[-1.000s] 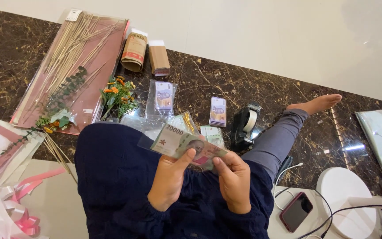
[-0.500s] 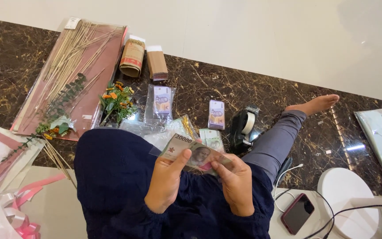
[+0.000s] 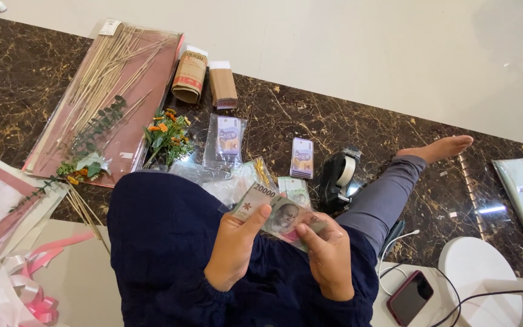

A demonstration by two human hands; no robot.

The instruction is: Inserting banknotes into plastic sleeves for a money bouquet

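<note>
Both of my hands hold a small stack of green-grey banknotes (image 3: pixel 276 213) above my dark blue lap. My left hand (image 3: pixel 232 249) grips the notes' left end, thumb on top. My right hand (image 3: pixel 329 261) holds the right end from below, thumb pressed on the top note. More banknote bundles lie on the dark marble floor just beyond: a green one (image 3: pixel 295 189), a purple one (image 3: pixel 302 157) and a purple one inside a clear bag (image 3: pixel 228 138).
A black tape dispenser (image 3: pixel 340 177) stands right of the bundles. Thin sticks on a pink sheet (image 3: pixel 107 82), orange flowers (image 3: pixel 166 136), brown paper rolls (image 3: pixel 190 75), pink ribbon (image 3: pixel 22 287), a phone (image 3: pixel 411 297), a white round base (image 3: pixel 478 284) and my outstretched leg (image 3: pixel 394 184) surround me.
The notes have come lower and closer to my lap. My left thumb has slid over the top note. The view has tilted slightly.
</note>
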